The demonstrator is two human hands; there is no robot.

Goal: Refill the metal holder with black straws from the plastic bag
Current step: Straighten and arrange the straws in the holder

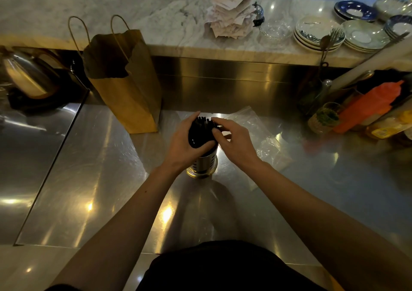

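A round metal holder point(202, 165) stands upright on the steel counter, in the middle of the view. A thick bundle of black straws point(200, 132) sticks up out of it. My left hand point(182, 141) wraps around the bundle from the left, just above the holder's rim. My right hand point(234, 141) touches the straw tops from the right, fingertips on the bundle. Flat on the counter behind my right hand lies the clear plastic bag point(263, 134); I cannot tell whether any straws are in it.
A brown paper bag point(127, 83) stands to the left behind the holder. A kettle point(26, 76) sits far left. Bottles and a jar point(365, 110) crowd the right. Stacked plates point(316, 34) and receipts point(231, 11) rest on the raised marble ledge.
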